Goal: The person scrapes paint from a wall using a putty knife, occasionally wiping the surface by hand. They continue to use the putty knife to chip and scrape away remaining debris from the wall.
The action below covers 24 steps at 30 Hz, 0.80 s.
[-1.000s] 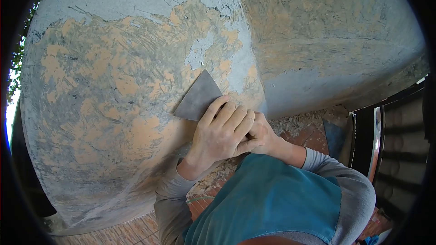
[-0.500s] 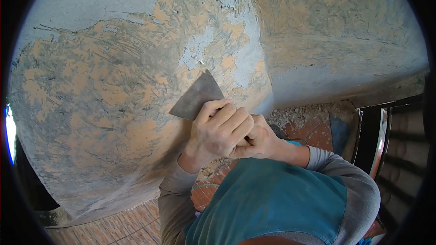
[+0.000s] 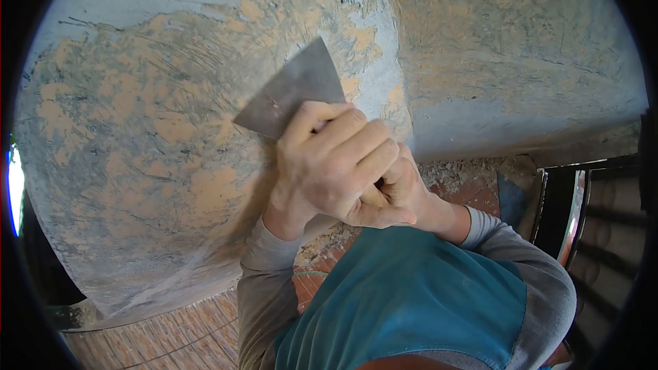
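A triangular-looking metal scraper blade juts up and left from my clasped hands, in front of the scratched wall with its orange and grey patches. My left hand is wrapped round the scraper near the blade. Just right of it and partly behind, my right hand is closed round the lower end of the scraper; the handle is mostly hidden by the fingers. Whether the blade edge touches the wall cannot be made out.
Another wall face meets the first at a vertical corner on the right. Rubble lies on red floor tiles below. A dark slatted frame stands at the right, and a striped mat lies at the lower left.
Both hands and the scraper have moved up and look larger, nearer the camera. The blade now covers the bare grey patch that showed above it before.
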Each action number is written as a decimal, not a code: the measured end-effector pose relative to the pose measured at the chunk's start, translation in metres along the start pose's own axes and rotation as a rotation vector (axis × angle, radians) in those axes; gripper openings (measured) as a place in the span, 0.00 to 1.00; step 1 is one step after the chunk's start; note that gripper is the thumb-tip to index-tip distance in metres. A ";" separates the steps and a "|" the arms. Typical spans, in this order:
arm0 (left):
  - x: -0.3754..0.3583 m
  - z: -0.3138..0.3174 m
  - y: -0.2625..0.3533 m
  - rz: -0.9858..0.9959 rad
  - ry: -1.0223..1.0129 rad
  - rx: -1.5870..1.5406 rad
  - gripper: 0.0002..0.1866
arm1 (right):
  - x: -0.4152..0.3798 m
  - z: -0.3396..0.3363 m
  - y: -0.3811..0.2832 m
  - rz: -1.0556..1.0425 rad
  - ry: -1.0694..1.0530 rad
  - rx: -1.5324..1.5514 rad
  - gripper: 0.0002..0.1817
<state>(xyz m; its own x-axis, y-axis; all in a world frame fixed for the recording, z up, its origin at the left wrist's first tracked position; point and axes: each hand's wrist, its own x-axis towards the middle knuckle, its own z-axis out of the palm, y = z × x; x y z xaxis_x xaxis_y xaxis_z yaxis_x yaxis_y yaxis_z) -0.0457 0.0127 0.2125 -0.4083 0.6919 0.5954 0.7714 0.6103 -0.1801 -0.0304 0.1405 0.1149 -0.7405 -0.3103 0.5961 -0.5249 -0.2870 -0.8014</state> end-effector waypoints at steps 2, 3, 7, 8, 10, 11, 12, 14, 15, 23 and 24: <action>-0.002 0.018 0.003 0.017 0.021 -0.015 0.41 | -0.004 0.001 0.000 -0.017 0.113 -0.019 0.08; 0.000 0.023 0.000 0.024 0.041 -0.025 0.40 | -0.001 0.000 0.001 -0.037 0.141 -0.036 0.09; 0.035 0.009 -0.015 0.091 0.161 -0.031 0.41 | 0.030 -0.022 -0.010 -0.105 0.032 -0.110 0.09; 0.042 0.002 -0.014 0.080 0.157 -0.018 0.41 | 0.026 -0.023 -0.015 -0.070 0.063 -0.111 0.10; 0.038 0.012 -0.003 0.044 0.178 -0.055 0.40 | 0.018 -0.023 -0.021 -0.042 0.138 -0.117 0.10; 0.032 0.018 0.002 0.020 0.176 -0.065 0.40 | 0.022 -0.023 -0.020 -0.064 0.153 -0.127 0.10; 0.035 0.022 -0.001 0.001 0.178 -0.078 0.40 | 0.026 -0.023 -0.019 -0.085 0.167 -0.138 0.10; 0.053 0.002 -0.017 0.122 0.259 -0.069 0.42 | 0.037 -0.023 -0.024 -0.183 0.154 -0.212 0.09; 0.067 -0.015 -0.020 0.144 0.283 -0.064 0.42 | 0.043 -0.024 -0.037 -0.145 0.118 -0.133 0.09; 0.045 0.001 0.000 0.013 0.176 -0.032 0.44 | -0.002 -0.015 -0.030 -0.165 0.188 -0.104 0.16; 0.051 0.013 -0.003 0.030 0.173 -0.051 0.44 | -0.004 -0.019 -0.026 -0.117 0.225 -0.069 0.16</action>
<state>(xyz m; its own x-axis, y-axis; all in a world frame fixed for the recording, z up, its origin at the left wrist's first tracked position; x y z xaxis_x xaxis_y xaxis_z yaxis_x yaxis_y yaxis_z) -0.0752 0.0513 0.2331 -0.2983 0.6301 0.7169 0.8072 0.5673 -0.1627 -0.0215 0.1669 0.1322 -0.7438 -0.0668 0.6650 -0.6341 -0.2441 -0.7337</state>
